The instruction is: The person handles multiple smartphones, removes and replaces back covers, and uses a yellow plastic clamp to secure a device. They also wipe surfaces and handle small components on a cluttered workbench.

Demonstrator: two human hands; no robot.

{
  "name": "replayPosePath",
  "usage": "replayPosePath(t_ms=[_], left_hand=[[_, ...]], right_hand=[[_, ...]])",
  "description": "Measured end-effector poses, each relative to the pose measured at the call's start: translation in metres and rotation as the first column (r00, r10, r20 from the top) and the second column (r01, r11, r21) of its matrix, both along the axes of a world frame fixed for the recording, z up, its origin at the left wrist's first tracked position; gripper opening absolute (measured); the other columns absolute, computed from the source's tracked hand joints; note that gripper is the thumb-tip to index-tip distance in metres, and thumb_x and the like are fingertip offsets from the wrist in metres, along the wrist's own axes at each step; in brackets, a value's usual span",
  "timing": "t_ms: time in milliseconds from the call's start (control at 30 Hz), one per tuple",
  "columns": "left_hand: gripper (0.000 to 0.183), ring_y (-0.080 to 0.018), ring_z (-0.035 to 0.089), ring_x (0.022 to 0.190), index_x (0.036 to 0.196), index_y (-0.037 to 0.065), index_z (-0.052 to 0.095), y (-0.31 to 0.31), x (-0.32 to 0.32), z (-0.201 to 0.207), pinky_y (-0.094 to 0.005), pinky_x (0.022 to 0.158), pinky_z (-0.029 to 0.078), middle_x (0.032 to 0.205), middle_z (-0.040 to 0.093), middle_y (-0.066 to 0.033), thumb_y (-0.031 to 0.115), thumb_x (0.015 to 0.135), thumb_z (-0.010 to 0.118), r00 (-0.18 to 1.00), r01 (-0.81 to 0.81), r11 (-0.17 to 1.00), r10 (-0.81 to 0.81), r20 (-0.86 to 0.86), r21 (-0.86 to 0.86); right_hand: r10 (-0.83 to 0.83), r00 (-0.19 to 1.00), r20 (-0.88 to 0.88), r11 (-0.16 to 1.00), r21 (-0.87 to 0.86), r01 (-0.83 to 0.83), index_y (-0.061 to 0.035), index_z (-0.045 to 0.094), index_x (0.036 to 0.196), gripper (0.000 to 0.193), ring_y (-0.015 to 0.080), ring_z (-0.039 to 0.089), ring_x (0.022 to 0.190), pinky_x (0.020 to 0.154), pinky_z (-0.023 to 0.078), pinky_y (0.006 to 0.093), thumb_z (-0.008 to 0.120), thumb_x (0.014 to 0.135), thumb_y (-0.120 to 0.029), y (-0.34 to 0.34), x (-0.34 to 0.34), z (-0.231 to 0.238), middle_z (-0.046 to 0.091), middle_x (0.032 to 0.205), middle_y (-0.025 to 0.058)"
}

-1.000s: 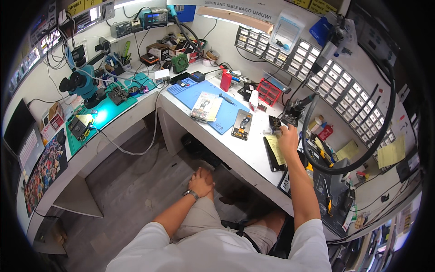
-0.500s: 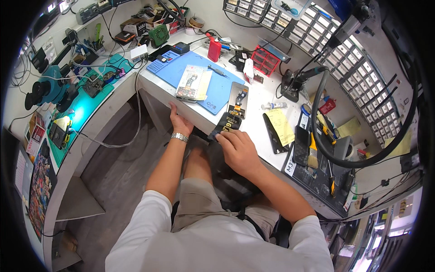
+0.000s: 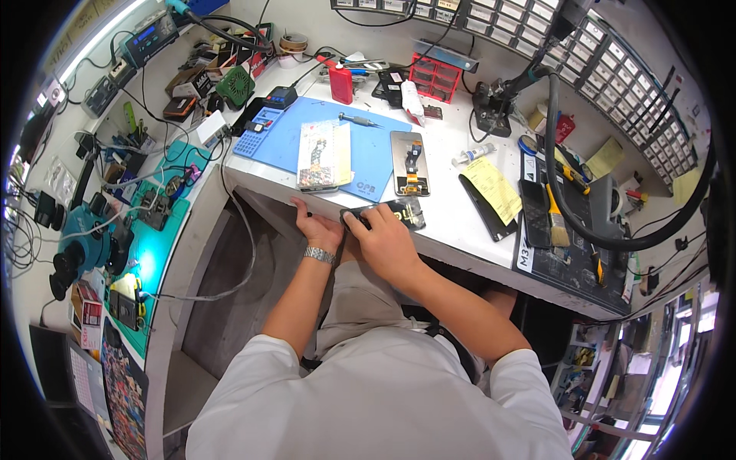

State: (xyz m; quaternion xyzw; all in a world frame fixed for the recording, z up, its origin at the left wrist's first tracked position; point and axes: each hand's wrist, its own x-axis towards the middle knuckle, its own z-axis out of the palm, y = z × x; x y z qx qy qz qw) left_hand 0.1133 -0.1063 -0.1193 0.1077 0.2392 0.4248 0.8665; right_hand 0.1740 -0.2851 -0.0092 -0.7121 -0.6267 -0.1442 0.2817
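Observation:
At the desk's front edge my right hand (image 3: pixel 381 239) is closed on a flat black packet (image 3: pixel 411 212) with gold print, its far end reaching over the white desktop. Close by on the left, my left hand (image 3: pixel 320 232), with a metal-band watch at the wrist, is turned palm up at the edge, fingers stretched out and nothing visible in it. Just beyond the packet lies a phone screen assembly (image 3: pixel 402 157) with its flex cable showing. A clear-wrapped box (image 3: pixel 314 157) with a yellow slip lies on the blue mat (image 3: pixel 284 149), a precision screwdriver (image 3: pixel 358 119) behind it.
To the right, a yellow note (image 3: pixel 492 190) covers part of a dark phone-shaped panel (image 3: pixel 477 201). A brush (image 3: pixel 557 218) lies on a black mat beneath a thick curved hose (image 3: pixel 553 153). A teal microscope (image 3: pixel 77 241) stands at the left bench; a red bottle (image 3: pixel 341 84) stands behind.
My view has turned, so the benches shift in the picture. My hands have come closer together, and the black packet has swung from slanting to nearly level, away from the screen assembly.

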Motion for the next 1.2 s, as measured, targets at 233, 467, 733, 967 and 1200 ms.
replayPosePath(t_ms=[233, 467, 733, 967, 1200], left_hand=[[0.097, -0.0320, 0.042, 0.154, 0.163, 0.009, 0.043, 0.015, -0.015, -0.010, -0.0532, 0.128, 0.032, 0.170, 0.045, -0.0083, 0.074, 0.096, 0.068, 0.976, 0.206, 0.967, -0.191, 0.106, -0.147], [0.105, -0.0349, 0.039, 0.157, 0.165, 0.008, 0.040, 0.025, -0.022, -0.021, -0.0544, 0.131, 0.028, 0.171, 0.043, -0.0131, 0.081, 0.094, 0.063, 0.940, 0.316, 0.948, -0.308, 0.149, -0.033], [0.053, -0.0181, 0.065, 0.075, 0.093, 0.001, 0.067, 0.042, -0.092, 0.010, -0.0358, 0.070, 0.052, 0.080, 0.067, -0.0074, 0.051, 0.111, 0.057, 0.684, 0.491, 0.781, -0.072, -0.726, 0.386], [0.029, -0.0136, 0.062, 0.062, 0.083, -0.003, 0.067, 0.113, 0.002, 0.146, -0.0322, 0.061, 0.049, 0.064, 0.062, -0.0059, 0.013, 0.107, 0.068, 0.854, 0.241, 0.153, 0.435, -0.284, 0.958], [0.071, -0.0426, 0.066, 0.127, 0.144, -0.007, 0.056, 0.190, 0.168, 0.165, -0.0467, 0.109, 0.054, 0.139, 0.065, -0.0263, 0.030, 0.092, 0.087, 0.667, 0.568, -0.164, 0.666, -0.334, 0.807]], right_hand=[[-0.274, 0.960, -0.055, 0.957, 0.088, 0.278, -0.0083, 0.079, 0.121, 0.045, 0.0354, 0.065, 0.113, 0.093, 0.053, 0.0502, 0.079, 0.076, -0.003, -0.010, -0.005, -0.003, 0.072, 0.122, 0.0121], [-0.448, 0.894, -0.023, 0.889, 0.098, 0.448, -0.0117, 0.077, 0.126, 0.052, 0.0377, 0.062, 0.115, 0.092, 0.049, 0.0509, 0.082, 0.076, -0.003, 0.016, -0.013, -0.017, 0.069, 0.127, 0.0141], [-0.416, 0.899, -0.136, 0.906, 0.023, 0.422, -0.0022, 0.072, 0.134, 0.046, 0.0397, 0.059, 0.126, 0.103, 0.044, 0.0543, 0.079, 0.090, -0.014, 0.008, -0.022, -0.005, 0.066, 0.138, 0.0183], [-0.522, 0.845, -0.114, 0.851, -0.002, 0.525, -0.0015, 0.072, 0.133, 0.045, 0.0396, 0.058, 0.124, 0.103, 0.043, 0.0549, 0.078, 0.092, -0.019, 0.028, -0.025, 0.001, 0.065, 0.134, 0.0181], [-0.598, 0.787, -0.150, 0.800, -0.054, 0.598, -0.0009, 0.073, 0.131, 0.046, 0.0408, 0.053, 0.126, 0.105, 0.039, 0.0578, 0.075, 0.097, -0.033, 0.011, -0.028, 0.024, 0.060, 0.130, 0.0219]])
